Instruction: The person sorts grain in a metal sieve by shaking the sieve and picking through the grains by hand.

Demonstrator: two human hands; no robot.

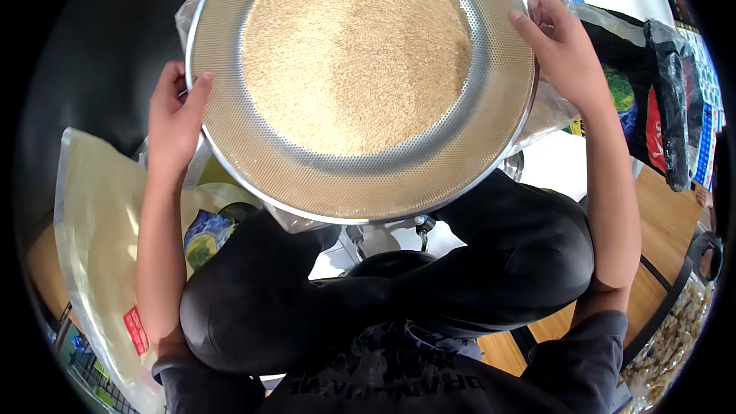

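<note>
A large round metal sieve [360, 192] with a perforated bottom spans the upper middle of the head view. Heaped in its centre is a mound of fine, pale tan grain [353, 54], whose exact kind I cannot make out. My left hand [178, 119] grips the sieve's left rim, thumb on top and fingers curled beneath. On the opposite side my right hand [566, 50] holds the right rim, its thumb over the edge. Crumpled clear plastic [548, 111] shows under and behind the sieve, partly hidden by it.
On the left stands a translucent plastic bag [100, 222] with a red label. A black printed bag [636, 84] lies at the right. Wooden boards [659, 238] are below it, and a clear bag of brown pieces [667, 345] is at lower right. My bent legs [498, 261] are beneath the sieve.
</note>
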